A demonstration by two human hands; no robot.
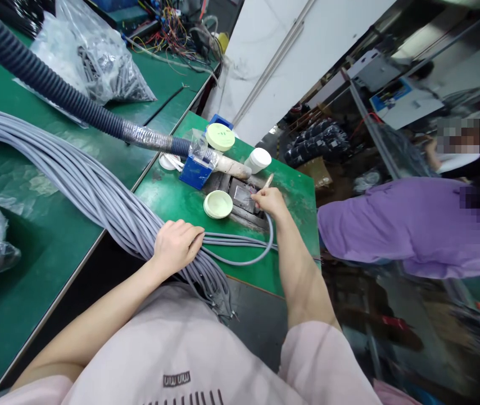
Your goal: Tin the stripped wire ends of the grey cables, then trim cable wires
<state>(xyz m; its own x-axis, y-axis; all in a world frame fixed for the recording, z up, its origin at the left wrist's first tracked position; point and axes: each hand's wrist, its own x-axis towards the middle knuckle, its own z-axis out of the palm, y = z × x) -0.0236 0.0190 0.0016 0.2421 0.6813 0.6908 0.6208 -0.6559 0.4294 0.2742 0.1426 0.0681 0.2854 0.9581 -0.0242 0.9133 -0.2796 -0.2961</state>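
A thick bundle of grey cables (75, 174) runs from the left across the green bench down to my lap. My left hand (176, 243) rests on the bundle with fingers curled around the strands. My right hand (268, 198) is closed on the end of one grey cable (261, 247), which loops back toward the bundle. It holds that end over a small grey metal pot (242, 194) set in the table. A thin stick (268, 180) pokes up beside the fingers.
A dark corrugated hose (46, 84) ends above a blue box (195, 170). Pale green lids (218, 204) (220, 136) and a white jar (258, 160) stand around the pot. A bag of parts (96, 56) lies far left. A person in purple (412, 225) sits at right.
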